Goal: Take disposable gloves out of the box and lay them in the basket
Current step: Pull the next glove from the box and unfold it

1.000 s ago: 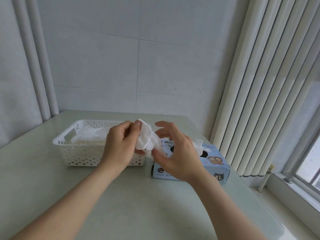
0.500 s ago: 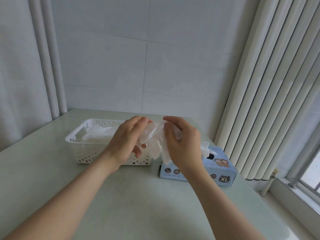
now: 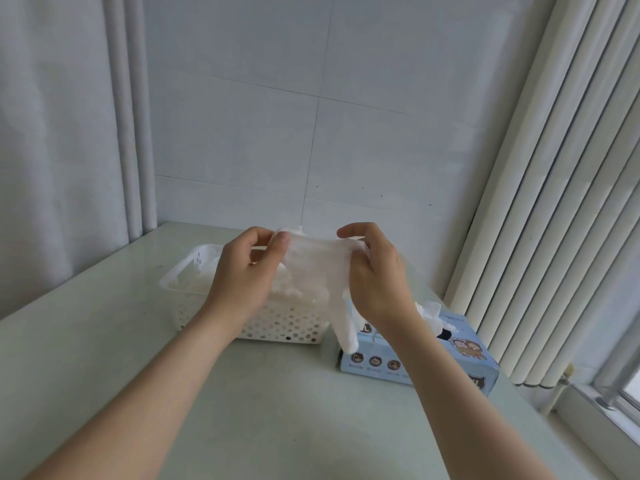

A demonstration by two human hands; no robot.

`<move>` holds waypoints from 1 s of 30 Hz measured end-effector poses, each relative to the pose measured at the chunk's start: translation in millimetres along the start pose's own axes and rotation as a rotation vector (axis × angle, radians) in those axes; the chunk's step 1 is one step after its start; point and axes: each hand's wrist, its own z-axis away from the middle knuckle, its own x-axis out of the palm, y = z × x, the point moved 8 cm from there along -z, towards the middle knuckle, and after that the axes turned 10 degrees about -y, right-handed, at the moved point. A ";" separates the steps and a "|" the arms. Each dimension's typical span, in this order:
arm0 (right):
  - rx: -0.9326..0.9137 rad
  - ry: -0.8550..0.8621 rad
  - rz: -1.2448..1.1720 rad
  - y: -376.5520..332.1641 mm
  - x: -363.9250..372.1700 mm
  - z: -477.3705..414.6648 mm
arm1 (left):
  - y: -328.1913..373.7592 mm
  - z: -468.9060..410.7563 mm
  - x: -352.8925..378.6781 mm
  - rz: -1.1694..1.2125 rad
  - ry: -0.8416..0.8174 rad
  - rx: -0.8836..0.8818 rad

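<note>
Left hand (image 3: 242, 271) and right hand (image 3: 377, 278) each pinch a top corner of a glove (image 3: 315, 268), stretching it flat in mid-air, apparently to lay it smooth in the basket (image 3: 287, 325) at 9 o'clock from the box (image 3: 415, 363).

One basket (image 3: 287, 327), one box (image 3: 415, 367), one held glove (image 3: 318, 268), two hands (image 3: 242, 277) (image 3: 377, 282).

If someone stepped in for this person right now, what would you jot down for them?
The left hand pinches one edge of a white disposable glove; the right hand pinches the other, spreading it in the air.
Its tip dangles before the blue glove box, right of the white basket.
Done: some gloves lie in the basket.
Left: lay this one in; a next glove pokes from the box.
</note>
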 end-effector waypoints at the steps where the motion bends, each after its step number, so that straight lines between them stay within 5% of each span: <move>1: 0.037 -0.043 -0.045 2.0 3.8 -1.0 | 1.8 -0.4 -2.2 0.000 0.016 0.012; 14: 0.168 -0.277 -0.201 10.2 20.4 -13.5 | -9.8 -6.3 -18.1 0.256 0.029 -0.090; 24: 0.201 -0.290 -0.460 24.0 25.5 -16.9 | -20.7 -6.6 -29.8 0.240 0.138 -0.122; 30: 0.190 -0.175 -0.318 25.9 13.1 -14.8 | -6.5 -3.9 -37.9 -0.018 0.228 0.027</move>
